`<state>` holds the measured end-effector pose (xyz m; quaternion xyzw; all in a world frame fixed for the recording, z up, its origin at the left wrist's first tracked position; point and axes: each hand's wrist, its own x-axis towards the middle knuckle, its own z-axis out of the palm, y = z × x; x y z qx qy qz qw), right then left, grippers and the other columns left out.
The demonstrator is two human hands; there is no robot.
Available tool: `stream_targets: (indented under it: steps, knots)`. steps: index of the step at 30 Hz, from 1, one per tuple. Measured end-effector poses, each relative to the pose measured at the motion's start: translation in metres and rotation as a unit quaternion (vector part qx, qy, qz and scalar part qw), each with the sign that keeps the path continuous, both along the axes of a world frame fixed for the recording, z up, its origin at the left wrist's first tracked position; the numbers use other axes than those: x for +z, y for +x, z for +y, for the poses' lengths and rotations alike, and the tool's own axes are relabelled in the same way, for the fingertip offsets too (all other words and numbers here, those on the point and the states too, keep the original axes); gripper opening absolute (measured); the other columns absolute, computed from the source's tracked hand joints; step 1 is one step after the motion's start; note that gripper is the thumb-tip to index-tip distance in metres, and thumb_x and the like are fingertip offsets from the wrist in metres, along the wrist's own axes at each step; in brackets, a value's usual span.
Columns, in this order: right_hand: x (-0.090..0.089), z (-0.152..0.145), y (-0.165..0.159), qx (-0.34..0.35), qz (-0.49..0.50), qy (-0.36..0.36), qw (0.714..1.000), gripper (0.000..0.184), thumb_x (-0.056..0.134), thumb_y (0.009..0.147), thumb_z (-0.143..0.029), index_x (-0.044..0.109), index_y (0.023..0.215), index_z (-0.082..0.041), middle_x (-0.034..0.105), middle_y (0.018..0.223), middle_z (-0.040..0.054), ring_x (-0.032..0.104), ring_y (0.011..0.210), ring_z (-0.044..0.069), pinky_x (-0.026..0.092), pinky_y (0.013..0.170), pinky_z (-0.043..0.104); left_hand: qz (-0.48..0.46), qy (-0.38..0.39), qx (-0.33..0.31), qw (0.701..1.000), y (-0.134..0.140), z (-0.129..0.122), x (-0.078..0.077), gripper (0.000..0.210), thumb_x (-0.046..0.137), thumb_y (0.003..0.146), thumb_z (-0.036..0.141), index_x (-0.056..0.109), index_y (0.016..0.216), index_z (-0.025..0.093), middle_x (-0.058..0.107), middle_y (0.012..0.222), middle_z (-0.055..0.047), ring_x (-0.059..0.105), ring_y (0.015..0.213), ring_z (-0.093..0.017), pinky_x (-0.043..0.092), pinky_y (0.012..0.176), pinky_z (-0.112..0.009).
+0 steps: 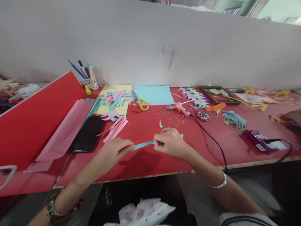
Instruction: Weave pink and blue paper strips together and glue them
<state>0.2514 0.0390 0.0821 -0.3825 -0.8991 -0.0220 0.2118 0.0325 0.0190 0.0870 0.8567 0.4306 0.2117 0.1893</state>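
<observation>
A narrow light-blue paper strip (144,145) is stretched between my two hands, just above the front of the red table. My left hand (115,150) pinches its left end between thumb and fingers. The other end runs into the closed fist of my right hand (171,142). A small dark tip (160,142) pokes out of that fist; the rest of it is hidden, so I cannot tell its kind. Behind my right hand lies a small blue paper scrap (161,124). Pink paper strips (116,129) lie beyond my left hand.
Scissors (139,105) and a pink glue gun (180,108) with a black cord lie farther back. A black phone (88,134) and a leaning red board (39,122) stand left. Paper cuttings (115,99) lie on yellow sheets. A purple power strip (260,141) is at right.
</observation>
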Motion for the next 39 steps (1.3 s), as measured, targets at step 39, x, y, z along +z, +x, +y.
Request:
stream_targets:
  steps: [39]
  knots:
    - [-0.036, 0.066, 0.026, -0.184, -0.048, -0.182, 0.965, 0.038, 0.056, 0.074, -0.015, 0.056, 0.112, -0.014, 0.055, 0.111, 0.0142, 0.05, 0.105, 0.025, 0.04, 0.089, 0.043, -0.019, 0.115, -0.025, 0.993, -0.031, -0.01, -0.08, 0.036, 0.033, 0.088, 0.019, 0.056, 0.06, 0.021, 0.063, 0.051, 0.004, 0.051, 0.042, -0.009, 0.038, 0.049, -0.022]
